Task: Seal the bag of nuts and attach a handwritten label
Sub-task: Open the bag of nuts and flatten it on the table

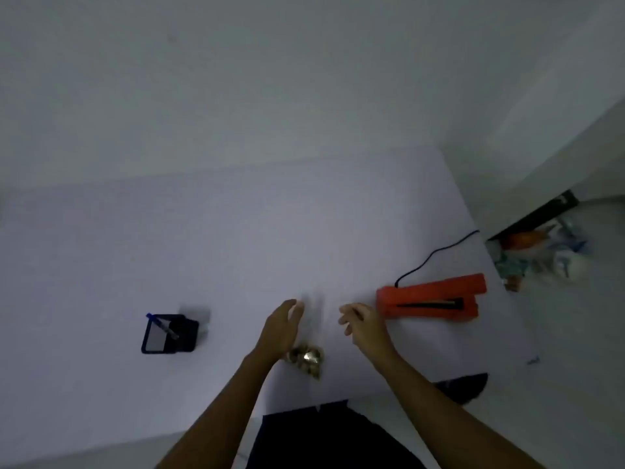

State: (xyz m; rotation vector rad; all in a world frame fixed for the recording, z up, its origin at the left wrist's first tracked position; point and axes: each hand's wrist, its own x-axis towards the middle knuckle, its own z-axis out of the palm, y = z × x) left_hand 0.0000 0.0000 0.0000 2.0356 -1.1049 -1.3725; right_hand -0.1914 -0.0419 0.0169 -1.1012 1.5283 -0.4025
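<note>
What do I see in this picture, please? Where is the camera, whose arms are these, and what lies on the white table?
There is no machine here: a person wears one camera on the head, and it looks forward and down. So the two arms from the bottom edge are this person's own. On the white table lie a small clear bag of nuts near the body, an orange sealer with a black cord on the right, and a dark holder with a blue pen on the left. The left hand and the right hand hover near the bag, fingers loose. Neither seems to hold anything, though the picture is blurred there.
</note>
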